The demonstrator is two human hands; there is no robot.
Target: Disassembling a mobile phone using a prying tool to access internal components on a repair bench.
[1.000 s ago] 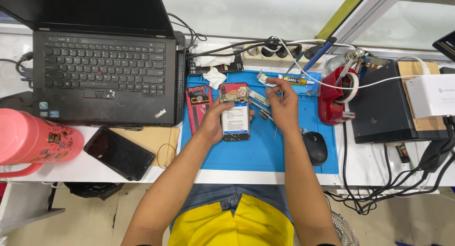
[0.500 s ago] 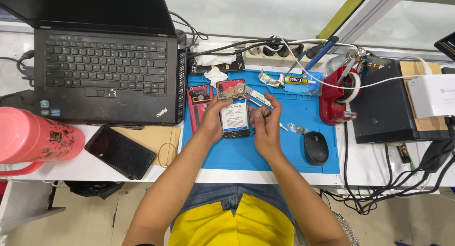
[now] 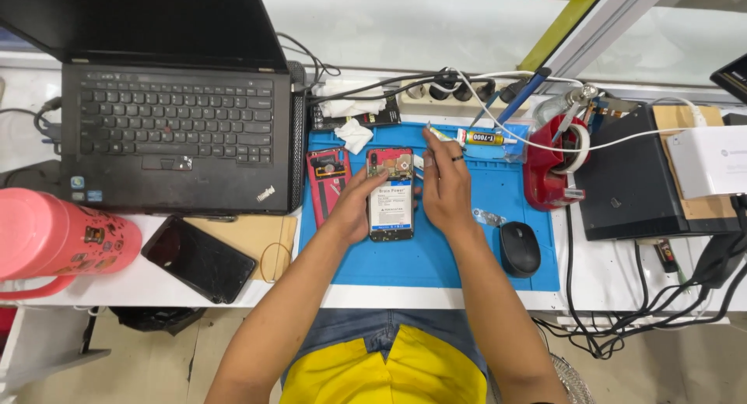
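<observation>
1. A white worktable runs from left to right across the scene, and its near edge crosses the lower part of the view.
2. Beyond the table's far edge lies a pale, glossy surface that reflects daylight.
3. At the far right a white frame bar slants upward, with a yellow-green strip just beside it.
4. Below the near edge of the table, grey-beige floor shows at the left.
5. The light is bright and even, and shadows on the tabletop are soft.
</observation>
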